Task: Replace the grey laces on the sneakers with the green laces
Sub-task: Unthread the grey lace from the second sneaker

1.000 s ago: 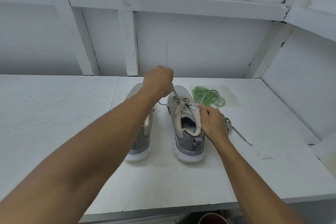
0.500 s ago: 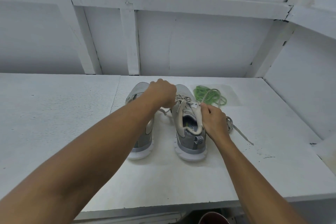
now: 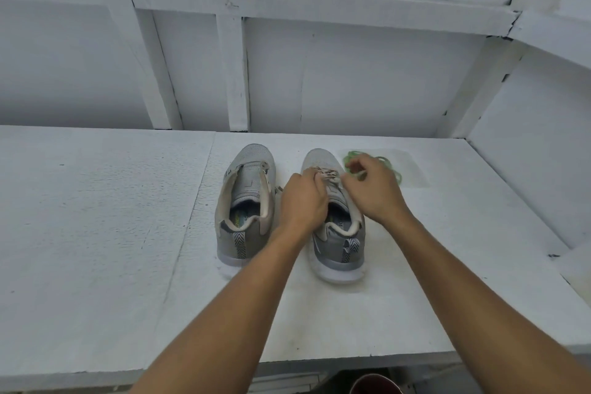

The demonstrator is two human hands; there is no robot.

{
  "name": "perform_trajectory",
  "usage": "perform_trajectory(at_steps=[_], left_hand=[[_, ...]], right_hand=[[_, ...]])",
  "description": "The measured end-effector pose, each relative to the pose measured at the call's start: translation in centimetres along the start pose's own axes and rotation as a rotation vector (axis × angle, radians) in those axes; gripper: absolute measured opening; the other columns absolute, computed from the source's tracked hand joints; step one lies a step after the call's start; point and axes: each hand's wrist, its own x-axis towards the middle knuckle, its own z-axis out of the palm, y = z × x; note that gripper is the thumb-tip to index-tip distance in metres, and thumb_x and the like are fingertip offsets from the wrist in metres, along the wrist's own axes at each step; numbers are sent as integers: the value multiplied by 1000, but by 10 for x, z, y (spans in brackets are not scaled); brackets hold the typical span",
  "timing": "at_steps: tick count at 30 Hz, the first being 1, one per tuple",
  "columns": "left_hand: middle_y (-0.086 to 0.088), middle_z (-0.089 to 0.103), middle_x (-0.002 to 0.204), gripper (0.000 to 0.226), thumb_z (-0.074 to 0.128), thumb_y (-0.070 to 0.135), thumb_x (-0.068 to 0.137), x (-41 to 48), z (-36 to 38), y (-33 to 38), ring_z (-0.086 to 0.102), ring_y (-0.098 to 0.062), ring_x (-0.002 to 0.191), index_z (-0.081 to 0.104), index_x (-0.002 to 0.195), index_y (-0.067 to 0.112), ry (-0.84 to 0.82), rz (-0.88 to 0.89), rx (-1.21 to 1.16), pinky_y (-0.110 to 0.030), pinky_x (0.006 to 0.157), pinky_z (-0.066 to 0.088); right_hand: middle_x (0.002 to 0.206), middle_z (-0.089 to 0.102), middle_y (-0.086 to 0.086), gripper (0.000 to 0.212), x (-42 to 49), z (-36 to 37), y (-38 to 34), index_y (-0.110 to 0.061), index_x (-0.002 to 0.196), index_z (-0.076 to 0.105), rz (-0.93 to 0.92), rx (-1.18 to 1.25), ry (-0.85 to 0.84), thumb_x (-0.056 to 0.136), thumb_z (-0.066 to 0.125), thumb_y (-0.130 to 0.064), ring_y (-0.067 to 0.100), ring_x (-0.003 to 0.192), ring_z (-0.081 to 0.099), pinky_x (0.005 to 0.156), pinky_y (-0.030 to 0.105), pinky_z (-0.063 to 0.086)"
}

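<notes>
Two grey sneakers stand heel-toward-me on the white table (image 3: 96, 233). The left sneaker (image 3: 244, 201) shows no lace in its eyelets. The right sneaker (image 3: 335, 233) still carries a grey lace (image 3: 327, 174) across its front eyelets. My left hand (image 3: 302, 201) lies over that shoe's tongue, and its fingers pinch the grey lace. My right hand (image 3: 374, 192) hovers at the shoe's right side with fingers curled, pinching the lace near the eyelets. A bundle of green laces (image 3: 388, 166) lies just behind my right hand, partly hidden by it.
White panelled walls (image 3: 351, 80) close the back and the right side of the table. A reddish round object (image 3: 375, 385) shows below the table's front edge.
My left hand came down from above the shoes to the right sneaker's laces. My right hand moved forward from the shoe's collar to the front eyelets. The left sneaker is now uncovered.
</notes>
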Motion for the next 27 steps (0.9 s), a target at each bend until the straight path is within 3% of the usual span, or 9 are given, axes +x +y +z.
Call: perform_trajectory(at_steps=[4,10,15,17,20,22,24,27], left_hand=[[-14,64,115,35,31,21,102,-4,5,-1,56,-31,108,59,120,9,69,-110,-168,-35,83,38],[-15,65,117,35,33,17,100,0,9,-5,58,-30,108,60,121,8,82,-181,-290,-36,90,44],[-14,65,116,35,33,17,100,0,12,-8,58,-30,107,60,119,8,96,-184,-319,-36,89,45],[-14,65,116,35,33,17,100,-1,12,-7,57,-30,108,60,119,7,109,-176,-309,-35,89,44],[-12,64,117,35,32,17,101,-1,14,-7,56,-28,110,60,121,8,112,-184,-350,-35,92,44],[-12,64,118,35,32,17,101,-2,15,-8,56,-27,110,60,120,8,119,-187,-372,-36,93,44],[-12,64,117,35,33,16,101,-1,16,-9,56,-27,110,60,120,8,123,-182,-365,-35,93,44],[-13,63,117,34,33,16,100,0,17,-9,56,-28,110,60,120,7,119,-180,-362,-34,91,42]], right_hand=[[114,60,3,16,23,4,-15,-20,101,70,-205,-328,-151,90,59,-21,23,111,49,89,31,37],[121,59,-1,15,38,14,-26,-23,99,70,-325,-671,-259,89,59,-28,24,119,45,86,35,36],[126,55,-5,16,41,13,-26,-23,98,67,-368,-735,-309,91,56,-33,23,121,41,92,38,33],[122,58,-2,18,44,7,-27,-19,98,65,-337,-798,-251,89,54,-30,25,119,44,94,40,35],[121,57,7,26,52,-6,-25,-12,109,63,-111,-817,-122,90,51,-26,32,117,46,95,42,37],[126,53,10,31,54,-11,-23,-12,118,58,19,-758,-158,92,51,-27,34,120,46,96,42,38],[130,51,8,33,52,-7,-24,-14,120,54,-2,-630,-250,89,56,-26,32,120,46,96,42,40],[133,51,0,26,41,7,-28,-21,112,61,-193,-590,-323,87,59,-27,26,125,44,96,39,38]])
